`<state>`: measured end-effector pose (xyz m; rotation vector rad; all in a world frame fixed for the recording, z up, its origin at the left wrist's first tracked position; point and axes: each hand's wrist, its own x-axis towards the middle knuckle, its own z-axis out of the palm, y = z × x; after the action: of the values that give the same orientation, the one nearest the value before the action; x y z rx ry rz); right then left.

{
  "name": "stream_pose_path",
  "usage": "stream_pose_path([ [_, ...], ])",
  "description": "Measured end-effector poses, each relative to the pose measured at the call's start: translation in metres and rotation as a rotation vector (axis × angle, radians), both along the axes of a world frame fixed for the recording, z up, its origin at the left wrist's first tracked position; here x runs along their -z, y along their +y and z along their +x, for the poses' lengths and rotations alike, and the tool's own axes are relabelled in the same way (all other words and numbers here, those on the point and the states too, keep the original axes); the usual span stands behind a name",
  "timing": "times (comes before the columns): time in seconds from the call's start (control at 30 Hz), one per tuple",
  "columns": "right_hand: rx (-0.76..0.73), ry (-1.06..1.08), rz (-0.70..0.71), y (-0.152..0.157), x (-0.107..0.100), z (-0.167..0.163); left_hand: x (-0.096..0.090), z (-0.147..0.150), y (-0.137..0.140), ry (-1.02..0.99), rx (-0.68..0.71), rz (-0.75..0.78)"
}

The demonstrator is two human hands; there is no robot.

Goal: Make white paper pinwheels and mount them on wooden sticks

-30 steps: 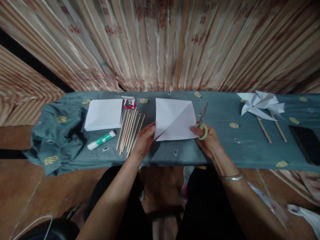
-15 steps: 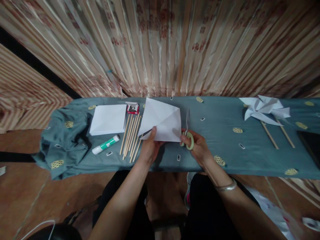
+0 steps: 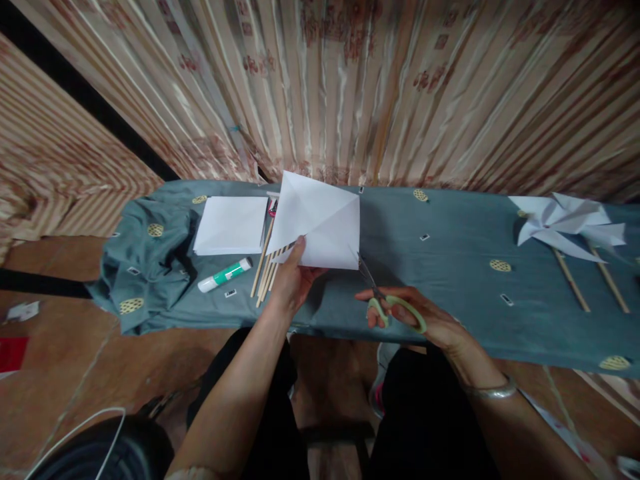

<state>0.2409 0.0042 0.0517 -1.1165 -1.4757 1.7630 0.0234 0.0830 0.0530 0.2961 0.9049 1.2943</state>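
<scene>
Head view: left hand (image 3: 294, 283), paper sheet (image 3: 325, 217), scissors (image 3: 406, 311) and right hand (image 3: 433, 320) around the middle of the frame.
Left of centre, a stack of paper (image 3: 231, 225) lies on the cloth-covered surface (image 3: 460, 267), with a glue stick (image 3: 225, 275) just below it; next come wooden sticks (image 3: 261, 277), their upper ends partly hidden by the sheet. The left fingers pinch the creased sheet near its lower left, thumb on top, beside a slit at that corner. At the sheet's lower right corner are the parted scissor blades; the right fingers are curled around the green handles, right of centre. Two white pinwheels (image 3: 555, 223) lie overlapping at the right of the frame.
</scene>
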Motion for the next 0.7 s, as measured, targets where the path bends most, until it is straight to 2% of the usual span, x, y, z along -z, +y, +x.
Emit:
stream_pose_path([
  [0.33, -0.021, -0.037, -0.073, 0.0051, -0.0065, -0.0033, 0.0027, 0.0052, -0.0042, 0.011, 0.047, 0.013],
  [0.7, -0.020, -0.023, -0.065, 0.0050, -0.0080, -0.0021, 0.0031, 0.0074, -0.0063, 0.024, 0.078, 0.014],
])
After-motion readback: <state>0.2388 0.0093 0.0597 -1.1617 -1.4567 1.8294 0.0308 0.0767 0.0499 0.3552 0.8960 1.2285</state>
